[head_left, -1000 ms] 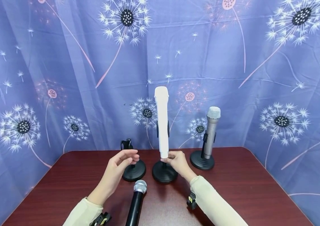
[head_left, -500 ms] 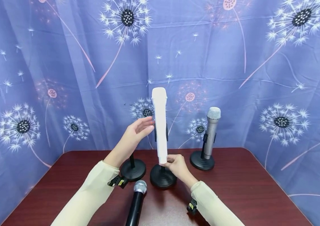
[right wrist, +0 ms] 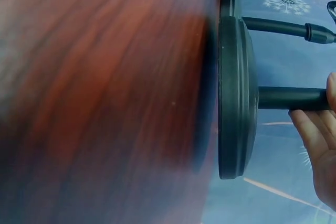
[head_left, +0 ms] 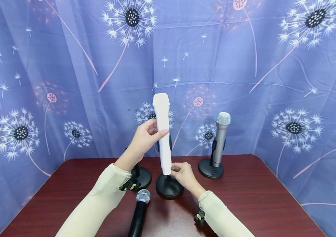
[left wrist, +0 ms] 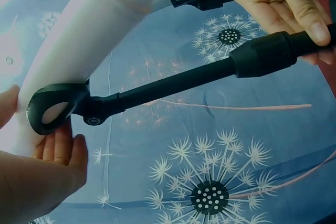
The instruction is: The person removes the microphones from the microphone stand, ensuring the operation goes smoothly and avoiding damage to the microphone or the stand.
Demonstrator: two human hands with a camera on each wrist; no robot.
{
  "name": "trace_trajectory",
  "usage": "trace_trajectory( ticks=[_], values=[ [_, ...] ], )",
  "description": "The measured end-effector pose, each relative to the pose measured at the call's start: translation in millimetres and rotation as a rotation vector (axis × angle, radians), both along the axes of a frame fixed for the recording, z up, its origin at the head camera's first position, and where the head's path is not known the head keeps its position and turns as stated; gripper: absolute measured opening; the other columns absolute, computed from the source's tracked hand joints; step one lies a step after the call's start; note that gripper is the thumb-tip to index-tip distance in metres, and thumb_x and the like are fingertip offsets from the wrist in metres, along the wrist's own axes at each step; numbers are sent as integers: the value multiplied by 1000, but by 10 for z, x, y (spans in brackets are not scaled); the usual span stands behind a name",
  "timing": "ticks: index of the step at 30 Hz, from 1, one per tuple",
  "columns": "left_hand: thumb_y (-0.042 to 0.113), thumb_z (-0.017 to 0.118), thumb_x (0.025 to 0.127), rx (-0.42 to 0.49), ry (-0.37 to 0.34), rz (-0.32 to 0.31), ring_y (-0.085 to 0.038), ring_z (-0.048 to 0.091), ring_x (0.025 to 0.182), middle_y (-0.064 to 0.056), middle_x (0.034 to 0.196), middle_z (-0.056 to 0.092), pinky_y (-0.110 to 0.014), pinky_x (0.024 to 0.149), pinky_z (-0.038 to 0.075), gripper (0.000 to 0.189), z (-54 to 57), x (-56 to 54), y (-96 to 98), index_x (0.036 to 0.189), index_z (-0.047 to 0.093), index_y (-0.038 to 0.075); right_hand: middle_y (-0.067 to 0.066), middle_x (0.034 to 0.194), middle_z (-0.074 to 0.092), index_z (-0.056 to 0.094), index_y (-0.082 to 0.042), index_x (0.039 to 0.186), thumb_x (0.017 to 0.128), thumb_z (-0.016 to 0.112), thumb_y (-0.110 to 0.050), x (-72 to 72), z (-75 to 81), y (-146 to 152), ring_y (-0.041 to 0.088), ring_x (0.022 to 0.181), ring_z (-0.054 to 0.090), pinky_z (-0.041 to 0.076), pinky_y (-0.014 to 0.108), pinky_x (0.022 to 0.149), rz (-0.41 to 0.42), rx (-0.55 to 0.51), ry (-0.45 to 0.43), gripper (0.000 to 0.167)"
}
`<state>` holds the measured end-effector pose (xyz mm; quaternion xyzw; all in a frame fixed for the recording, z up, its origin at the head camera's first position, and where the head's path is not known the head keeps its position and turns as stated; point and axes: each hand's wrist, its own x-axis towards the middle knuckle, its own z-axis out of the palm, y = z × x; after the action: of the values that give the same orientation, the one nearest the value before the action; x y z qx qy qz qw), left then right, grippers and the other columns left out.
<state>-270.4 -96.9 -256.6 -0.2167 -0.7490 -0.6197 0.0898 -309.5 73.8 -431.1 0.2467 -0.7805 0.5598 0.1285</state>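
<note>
A white microphone [head_left: 162, 113] stands nearly upright in the clip [left wrist: 68, 94] of a black desk stand [head_left: 169, 188]. My left hand [head_left: 143, 140] holds the microphone around its middle, thumb on the near side and fingers on the left, close to the clip. Below, my right hand [head_left: 185, 176] grips the stand's pole [right wrist: 289, 98] between thumb and fingers, as the left wrist view also shows. In the right wrist view a dark band runs along the underside of the round base [right wrist: 238, 103]; whether it touches the table is unclear.
A black microphone with a silver head [head_left: 143, 196] lies on the red-brown table [head_left: 245, 197]. A silver microphone [head_left: 221, 138] stands in a stand at the right. Another black stand [head_left: 144, 179] is partly hidden behind my left arm. A patterned blue curtain [head_left: 120, 108] hangs behind.
My left hand has risen from over the left stand to the white microphone and taken hold of it. The white microphone and its stand have shifted a little left and nearer, my right hand still gripping.
</note>
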Motion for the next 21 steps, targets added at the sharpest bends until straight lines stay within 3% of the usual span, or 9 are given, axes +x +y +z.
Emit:
trace_trajectory(
  ticks=[9, 17, 21],
  values=[
    [20, 68, 91, 56, 38, -19, -20, 61, 98, -12, 108, 65, -35, 86, 49, 41, 9, 5, -10, 128, 56, 6, 20, 87, 72, 72, 7, 97, 76, 76, 5, -12, 42, -26, 29, 81, 71, 53, 22, 59, -12, -1, -31, 21],
    [16, 65, 93, 100, 25, -26, -22, 60, 101, -16, 113, 63, -35, 87, 48, 42, 3, -5, 4, 131, 54, 4, 18, 85, 72, 72, 6, 97, 75, 76, 6, -20, 59, -19, 28, 78, 71, 53, 22, 58, -32, 27, -20, 22],
    [14, 64, 94, 111, 23, -35, -22, 60, 103, -17, 117, 62, -37, 90, 48, 44, 15, -9, 14, 134, 51, 4, 16, 83, 72, 74, 4, 95, 76, 77, 3, -16, 94, -18, 22, 73, 70, 52, 22, 56, -21, 17, -6, 19]
  ],
)
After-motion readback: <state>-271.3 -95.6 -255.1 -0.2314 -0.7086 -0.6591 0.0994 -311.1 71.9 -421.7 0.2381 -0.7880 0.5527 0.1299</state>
